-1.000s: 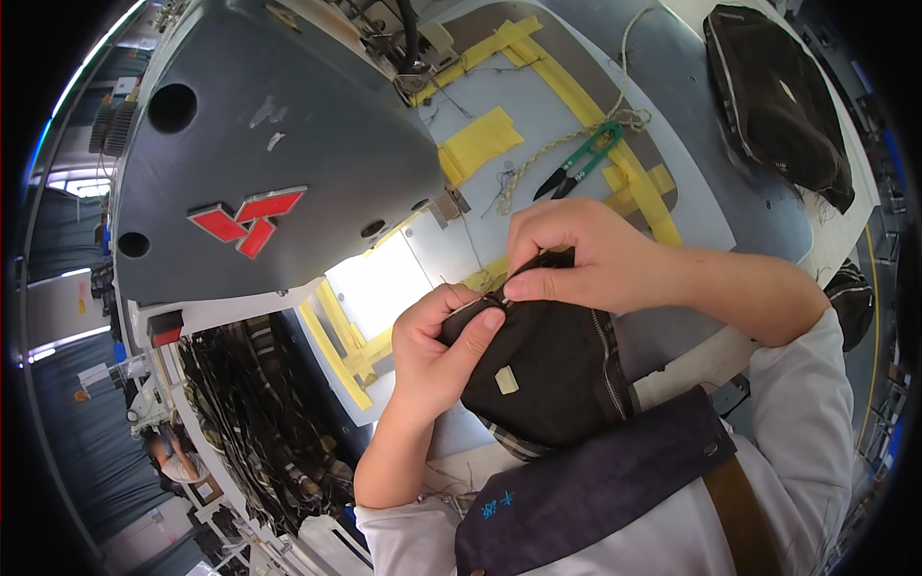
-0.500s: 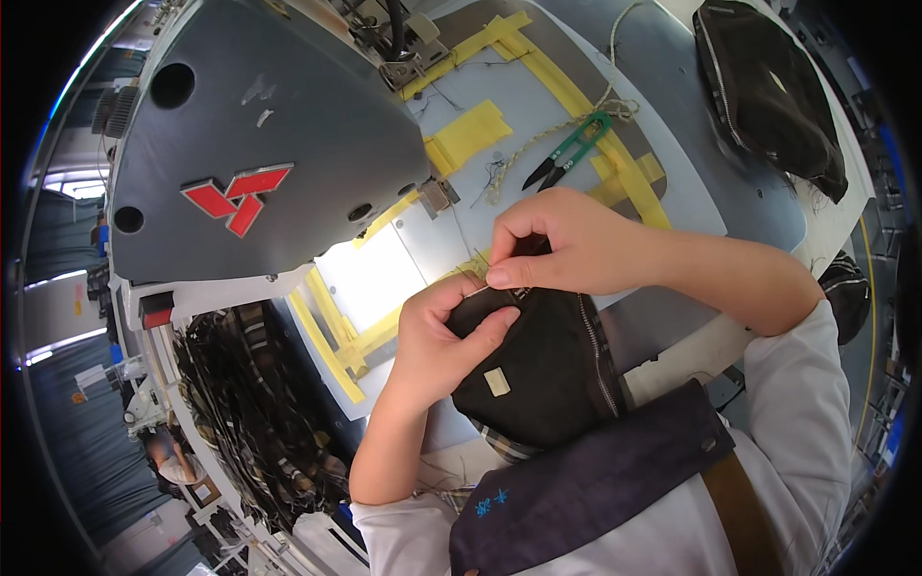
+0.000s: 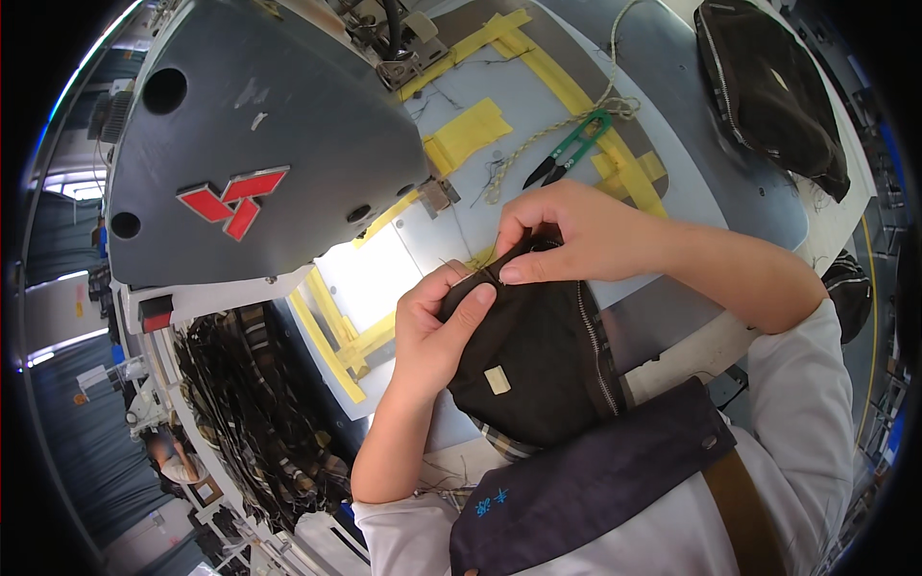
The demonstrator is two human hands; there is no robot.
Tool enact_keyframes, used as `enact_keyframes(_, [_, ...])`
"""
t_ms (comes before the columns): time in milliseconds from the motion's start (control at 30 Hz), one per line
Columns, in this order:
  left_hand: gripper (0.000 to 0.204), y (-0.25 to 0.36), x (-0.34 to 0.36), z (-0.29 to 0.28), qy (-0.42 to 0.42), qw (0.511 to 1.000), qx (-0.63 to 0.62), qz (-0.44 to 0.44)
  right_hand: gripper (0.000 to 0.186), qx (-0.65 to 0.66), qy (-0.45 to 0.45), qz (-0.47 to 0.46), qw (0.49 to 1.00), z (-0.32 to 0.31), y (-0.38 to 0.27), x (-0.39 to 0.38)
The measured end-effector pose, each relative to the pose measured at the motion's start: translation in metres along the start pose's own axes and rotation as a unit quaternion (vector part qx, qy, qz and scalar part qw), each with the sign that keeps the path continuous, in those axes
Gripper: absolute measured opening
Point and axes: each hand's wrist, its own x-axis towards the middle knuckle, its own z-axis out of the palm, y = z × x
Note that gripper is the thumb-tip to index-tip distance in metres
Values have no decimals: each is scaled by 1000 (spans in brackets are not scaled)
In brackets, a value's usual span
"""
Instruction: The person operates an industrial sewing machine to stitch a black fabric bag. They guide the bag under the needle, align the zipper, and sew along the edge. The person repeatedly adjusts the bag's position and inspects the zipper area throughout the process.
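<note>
A dark brown fabric piece (image 3: 538,355) with a metal zipper along its right side and a small pale label lies in front of me. My left hand (image 3: 429,331) pinches its far edge between thumb and fingers. Close beside it, my right hand (image 3: 588,238) grips the same edge with thumb and forefinger. Fine loose threads stick up from the fabric near my left fingertips. Past my right hand lie thread snips (image 3: 588,136) with a green handle, blades pointing toward me and left. A twisted pale cord (image 3: 523,152) runs to them.
A large grey sewing machine head (image 3: 307,125) stands at the upper left, over a lit work plate edged with yellow tape (image 3: 461,139). Dark plaid fabric pieces (image 3: 254,413) hang in a stack at left. Another dark zippered piece (image 3: 773,96) lies at the far right.
Both hands have come closer together along the fabric's far edge. The left thumb has shifted left and up, and the edge is now folded up between the hands.
</note>
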Motion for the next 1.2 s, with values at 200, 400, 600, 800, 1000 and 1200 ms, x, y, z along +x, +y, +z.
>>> enact_keyframes(200, [13,-5,-2,4,18,998,-65,-11,16,-66,2,-84,994,-1,3,1])
enact_keyframes(400, [10,-5,-5,7,36,985,-162,-56,19,-105,3,-175,979,-2,2,-1])
enact_keyframes(600, [8,2,-6,10,21,979,-194,-58,17,-77,15,-133,988,-4,-1,-1])
enact_keyframes(800, [10,-10,-5,5,6,986,-169,-10,16,47,-27,-17,998,-7,-2,1])
enact_keyframes(1000, [21,-9,-4,2,-27,976,-207,-65,17,71,-30,-25,997,-7,-4,-1])
enact_keyframes(1200, [31,-10,-3,-5,-97,966,-220,-94,15,124,-44,-3,991,-4,-2,-1])
